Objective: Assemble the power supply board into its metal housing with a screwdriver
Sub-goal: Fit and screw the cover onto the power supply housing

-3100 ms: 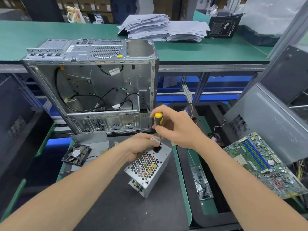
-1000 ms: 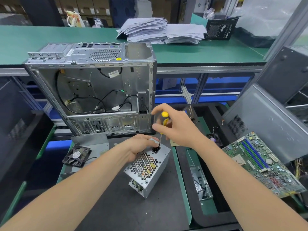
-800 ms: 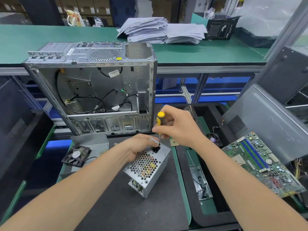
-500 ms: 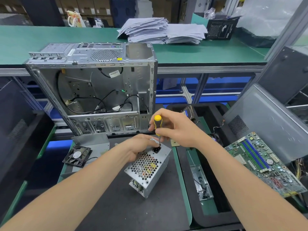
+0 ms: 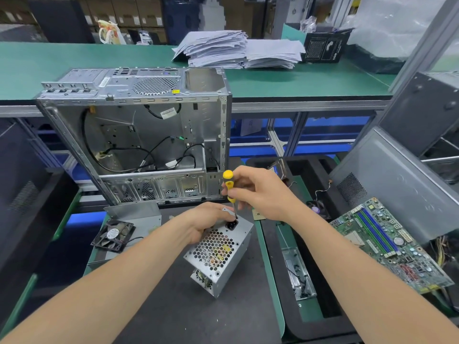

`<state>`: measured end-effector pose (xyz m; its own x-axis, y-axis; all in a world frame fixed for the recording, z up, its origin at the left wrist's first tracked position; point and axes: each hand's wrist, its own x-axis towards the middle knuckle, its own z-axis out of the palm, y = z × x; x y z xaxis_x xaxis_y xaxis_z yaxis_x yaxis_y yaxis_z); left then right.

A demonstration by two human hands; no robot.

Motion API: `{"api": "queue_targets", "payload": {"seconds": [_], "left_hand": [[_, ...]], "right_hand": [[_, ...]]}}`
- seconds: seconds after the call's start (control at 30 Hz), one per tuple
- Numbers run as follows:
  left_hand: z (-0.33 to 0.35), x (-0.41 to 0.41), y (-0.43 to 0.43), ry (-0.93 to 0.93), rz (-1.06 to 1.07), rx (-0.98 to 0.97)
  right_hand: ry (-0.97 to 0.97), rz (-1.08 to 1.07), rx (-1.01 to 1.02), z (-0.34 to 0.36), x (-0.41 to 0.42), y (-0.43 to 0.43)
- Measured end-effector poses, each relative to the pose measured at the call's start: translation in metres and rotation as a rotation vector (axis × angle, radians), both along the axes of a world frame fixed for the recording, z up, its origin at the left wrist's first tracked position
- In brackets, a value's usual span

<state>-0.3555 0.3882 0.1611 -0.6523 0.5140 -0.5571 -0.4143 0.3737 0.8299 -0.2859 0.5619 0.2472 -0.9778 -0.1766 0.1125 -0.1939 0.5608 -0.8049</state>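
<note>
Grey metal housing (image 5: 216, 253) is held tilted on the desk (image 5: 173, 319), its far-left edge gripped by the left hand (image 5: 206, 219). At its far corner the yellow screwdriver (image 5: 229, 184) is pinched by the right hand (image 5: 260, 194), handle leaned further left than a second ago.

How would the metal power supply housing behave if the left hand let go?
Probably rigid: the metal housing is folded sheet, perforated on one face. It seems tilted on the mat, so it may tip without the left hand gripping its top.
</note>
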Motion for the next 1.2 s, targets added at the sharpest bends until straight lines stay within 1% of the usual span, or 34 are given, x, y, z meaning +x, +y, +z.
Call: {"api": "queue_targets", "payload": {"seconds": [0.17, 0.23, 0.3, 0.4, 0.47, 0.5, 0.67, 0.87, 0.93, 1.03, 1.07, 1.1, 1.2], "left_hand": [[0.0, 0.002, 0.001, -0.021, 0.034, 0.01], [0.001, 0.004, 0.001, -0.022, 0.039, -0.013], [0.001, 0.003, 0.001, -0.037, 0.042, 0.004], [0.001, 0.003, 0.001, -0.048, 0.05, 0.011], [0.001, 0.002, 0.001, -0.031, 0.045, -0.001], [0.001, 0.002, 0.002, -0.027, 0.042, 0.0], [-0.002, 0.001, 0.002, -0.04, 0.053, 0.023], [-0.002, 0.001, 0.001, -0.022, 0.037, 0.008], [-0.002, 0.001, 0.0, -0.024, 0.04, 0.003], [-0.002, 0.002, 0.001, -0.015, 0.044, 0.0], [-0.002, 0.002, 0.001, -0.012, 0.047, 0.002], [-0.002, 0.001, 0.001, -0.014, 0.047, 0.005], [-0.001, 0.001, 0.002, -0.027, 0.036, 0.0]], "right_hand": [[0.055, -0.293, -0.014, -0.006, -0.003, -0.011], [0.08, -0.349, -0.009, -0.006, -0.003, -0.014], [0.092, -0.315, 0.019, -0.004, -0.003, -0.012], [0.058, -0.093, 0.085, 0.004, -0.003, -0.003], [-0.018, 0.044, 0.03, 0.008, -0.004, 0.002], [-0.043, 0.055, -0.014, 0.009, -0.003, 0.003], [0.002, -0.185, -0.035, 0.0, -0.005, -0.002], [0.091, -0.338, 0.061, -0.003, -0.004, -0.014], [0.1, -0.285, 0.091, -0.002, -0.004, -0.012], [0.008, -0.004, 0.078, 0.002, 0.0, -0.005], [-0.006, 0.038, 0.082, 0.001, 0.001, -0.004], [0.004, 0.022, 0.091, -0.001, 0.002, -0.003], [0.081, -0.163, 0.068, -0.008, 0.003, -0.007]]}}
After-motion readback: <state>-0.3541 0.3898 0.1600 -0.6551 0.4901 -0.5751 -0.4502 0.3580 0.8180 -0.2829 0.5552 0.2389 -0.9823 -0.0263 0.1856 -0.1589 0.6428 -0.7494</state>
